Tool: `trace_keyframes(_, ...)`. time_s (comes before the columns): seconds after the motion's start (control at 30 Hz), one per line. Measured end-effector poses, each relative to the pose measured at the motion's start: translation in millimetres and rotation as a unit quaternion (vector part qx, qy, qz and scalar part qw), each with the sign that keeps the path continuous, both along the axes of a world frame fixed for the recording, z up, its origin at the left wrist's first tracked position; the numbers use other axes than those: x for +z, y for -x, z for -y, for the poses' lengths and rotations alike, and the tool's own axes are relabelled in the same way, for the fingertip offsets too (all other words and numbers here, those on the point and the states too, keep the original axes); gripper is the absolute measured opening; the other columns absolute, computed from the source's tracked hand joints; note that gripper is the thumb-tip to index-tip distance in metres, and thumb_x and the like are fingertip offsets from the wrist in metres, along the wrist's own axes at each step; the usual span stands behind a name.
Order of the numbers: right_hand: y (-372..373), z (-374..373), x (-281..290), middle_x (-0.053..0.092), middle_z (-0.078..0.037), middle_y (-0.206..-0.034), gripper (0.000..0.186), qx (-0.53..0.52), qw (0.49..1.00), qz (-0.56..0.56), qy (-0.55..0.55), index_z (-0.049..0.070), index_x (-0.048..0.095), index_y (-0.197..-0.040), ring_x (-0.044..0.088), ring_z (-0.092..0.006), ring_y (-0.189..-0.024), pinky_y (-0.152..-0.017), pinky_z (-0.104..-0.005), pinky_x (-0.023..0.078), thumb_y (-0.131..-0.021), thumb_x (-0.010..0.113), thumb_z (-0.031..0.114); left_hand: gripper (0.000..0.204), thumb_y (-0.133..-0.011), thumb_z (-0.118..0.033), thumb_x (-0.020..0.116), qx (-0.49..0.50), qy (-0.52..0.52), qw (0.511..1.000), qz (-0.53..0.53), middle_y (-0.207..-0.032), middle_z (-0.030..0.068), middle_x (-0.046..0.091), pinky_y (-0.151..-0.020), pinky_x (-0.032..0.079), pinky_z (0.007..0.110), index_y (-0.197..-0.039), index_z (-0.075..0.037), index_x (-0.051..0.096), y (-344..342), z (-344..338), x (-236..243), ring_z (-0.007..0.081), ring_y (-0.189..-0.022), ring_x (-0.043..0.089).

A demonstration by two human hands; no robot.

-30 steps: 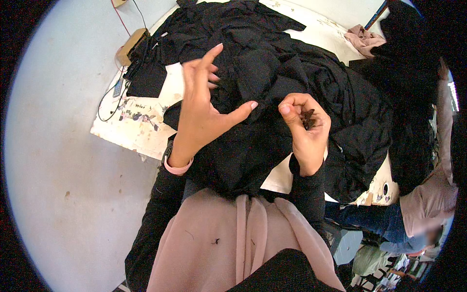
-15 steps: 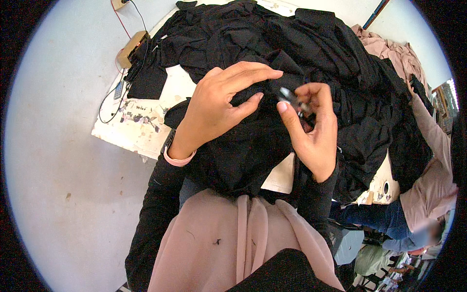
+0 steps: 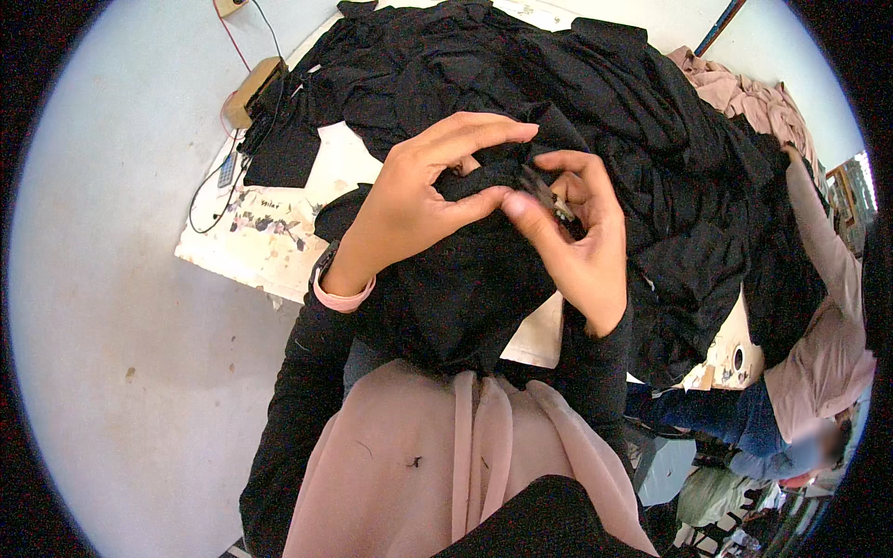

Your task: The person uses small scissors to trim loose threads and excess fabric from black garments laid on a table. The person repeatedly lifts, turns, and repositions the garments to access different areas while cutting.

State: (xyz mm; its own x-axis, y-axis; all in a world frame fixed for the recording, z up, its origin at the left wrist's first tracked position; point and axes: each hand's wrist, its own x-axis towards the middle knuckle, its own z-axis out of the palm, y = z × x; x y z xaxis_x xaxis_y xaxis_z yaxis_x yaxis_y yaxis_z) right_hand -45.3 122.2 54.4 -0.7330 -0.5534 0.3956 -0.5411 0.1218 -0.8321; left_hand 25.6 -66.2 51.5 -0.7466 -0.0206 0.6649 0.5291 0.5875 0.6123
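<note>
Both of my hands are close together over a heap of black garments (image 3: 614, 102) on a white table. My left hand (image 3: 400, 205) curves round a raised fold of black garment (image 3: 486, 179), with its thumb and forefinger on either side of the cloth. My right hand (image 3: 581, 246) is closed on a small dark metal tool (image 3: 561, 206) that looks like thread snips. The tool is blurred and partly hidden by the fingers. My two thumb tips nearly meet. More of the black cloth hangs below my hands towards my lap.
The table's worn, stained corner (image 3: 251, 242) shows at left, with a power strip (image 3: 254, 93) and cables beyond it. At the right, a person in a pink top (image 3: 828, 325) reaches towards the heap. Pink cloth (image 3: 744, 102) lies at the far right.
My right hand has moved left towards my left hand, and the tool has turned with it. The left hand has shifted slightly, its thumb now close to the right thumb.
</note>
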Motion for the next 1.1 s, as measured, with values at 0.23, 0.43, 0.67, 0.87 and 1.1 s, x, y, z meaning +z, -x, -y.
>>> trace_keyframes(0.23,18.3,1.4,-12.1,0.065,0.000,-0.081,0.014,0.029,0.991,0.129,0.029,0.000,0.064,-0.087,0.056,-0.0052,-0.075,-0.069,-0.0231,0.045,-0.088,0.074,0.009,0.069,-0.078,0.012,0.070,-0.174,-0.172,0.968,0.059,-0.144,0.0125,0.046,-0.094,0.053,0.028,-0.143,0.001,0.049,7.5,9.7,-13.5,0.0203,-0.132,0.049)
trace_keyframes(0.43,-3.2,-4.1,-7.5,0.070,-0.013,-0.083,0.027,-0.074,0.993,-0.087,0.005,0.004,0.056,-0.100,0.071,-0.0242,-0.073,-0.067,-0.0325,0.053,-0.088,0.074,0.019,0.069,-0.077,0.014,0.068,-0.111,-0.173,0.978,0.030,-0.145,0.0129,0.046,-0.092,0.054,0.025,-0.143,0.000,0.050,8.0,2.6,-15.9,0.0185,-0.132,0.049)
trace_keyframes(0.67,-7.8,-3.6,2.9,0.071,-0.014,-0.084,0.026,-0.093,0.979,-0.164,-0.072,0.006,0.058,-0.098,0.072,-0.0313,-0.072,-0.059,-0.0364,0.053,-0.088,0.074,0.023,0.072,-0.073,0.012,0.067,-0.062,-0.057,0.996,0.020,-0.141,0.0131,0.050,-0.089,0.057,0.026,-0.142,-0.004,0.053,4.8,-3.4,-7.6,0.0177,-0.115,0.061)
trace_keyframes(0.87,-3.1,-0.9,-4.0,0.071,-0.012,-0.082,0.023,-0.081,0.986,-0.144,-0.040,0.006,0.061,-0.094,0.071,-0.0305,-0.068,-0.058,-0.0360,0.052,-0.087,0.074,0.024,0.069,-0.071,0.006,0.071,-0.049,-0.100,0.993,0.032,-0.141,0.0138,0.053,-0.103,0.048,0.032,-0.138,-0.001,0.057,5.6,-5.0,-5.6,0.0220,-0.128,0.054)
trace_keyframes(1.1,38.0,7.1,-15.4,0.067,-0.008,-0.074,0.025,-0.068,0.986,-0.093,-0.117,0.007,0.068,-0.093,0.064,-0.0181,-0.061,-0.057,-0.0299,0.047,-0.080,0.082,0.022,0.049,-0.072,-0.012,0.083,0.152,0.034,0.984,-0.091,-0.126,0.0123,0.059,-0.093,0.048,0.038,-0.114,-0.002,0.062,-11.4,-1.1,-10.8,0.0249,-0.116,0.058)
